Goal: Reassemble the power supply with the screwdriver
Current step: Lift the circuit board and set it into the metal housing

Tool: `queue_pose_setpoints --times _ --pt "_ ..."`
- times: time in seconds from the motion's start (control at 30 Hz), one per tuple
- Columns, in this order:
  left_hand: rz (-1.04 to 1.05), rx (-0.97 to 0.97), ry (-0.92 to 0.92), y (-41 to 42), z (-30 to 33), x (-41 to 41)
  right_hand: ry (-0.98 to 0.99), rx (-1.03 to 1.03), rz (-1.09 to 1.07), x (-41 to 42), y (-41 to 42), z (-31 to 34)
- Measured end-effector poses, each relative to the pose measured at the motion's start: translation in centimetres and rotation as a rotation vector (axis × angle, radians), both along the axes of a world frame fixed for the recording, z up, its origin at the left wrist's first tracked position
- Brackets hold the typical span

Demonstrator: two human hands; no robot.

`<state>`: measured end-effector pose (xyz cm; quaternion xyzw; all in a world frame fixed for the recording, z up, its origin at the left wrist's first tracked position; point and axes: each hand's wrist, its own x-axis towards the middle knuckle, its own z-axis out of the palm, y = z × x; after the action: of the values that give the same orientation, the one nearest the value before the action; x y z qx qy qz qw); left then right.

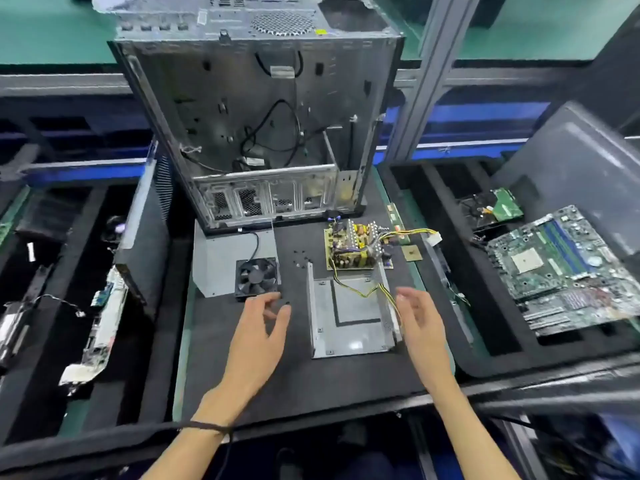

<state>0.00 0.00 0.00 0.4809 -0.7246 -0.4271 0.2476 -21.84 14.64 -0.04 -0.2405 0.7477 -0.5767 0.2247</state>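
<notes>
The base plate (349, 317) lies flat on the table (294, 375) between both hands, long axis running away from the person. Right hand (420, 318) is nearer; left hand (259, 327) empty; all fingers apart.

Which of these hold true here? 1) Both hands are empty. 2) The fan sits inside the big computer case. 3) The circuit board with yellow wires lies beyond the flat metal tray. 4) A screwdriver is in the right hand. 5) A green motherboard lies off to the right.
1) True: the left hand and right hand hold nothing.
2) False: the fan lies on the mat in front of the computer case.
3) True: the circuit board lies beyond the metal tray.
4) False: no screwdriver is visible.
5) True: the motherboard rests at right.
</notes>
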Motion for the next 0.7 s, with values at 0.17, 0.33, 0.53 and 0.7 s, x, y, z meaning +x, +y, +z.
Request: queue_pose_setpoints --times 0.17,0.33,0.53,0.7 --pt "-0.162 0.151 -0.172 0.5 1.0 -3.8 0.158 0.091 -0.002 0.2 -0.9 0.3" --pt "-0.216 0.211 -0.293 0.3 0.8 -5.3 0.141 0.144 0.048 -0.6 -1.1 -0.4" --pt "-0.200 0.135 -0.375 -0.4 1.6 -6.3 0.197 0.230 0.129 -1.2 -1.8 -0.6" --pt "-0.186 0.101 -0.376 -0.5 1.9 -6.1 0.190 0.114 0.137 -1.0 -2.2 0.4"
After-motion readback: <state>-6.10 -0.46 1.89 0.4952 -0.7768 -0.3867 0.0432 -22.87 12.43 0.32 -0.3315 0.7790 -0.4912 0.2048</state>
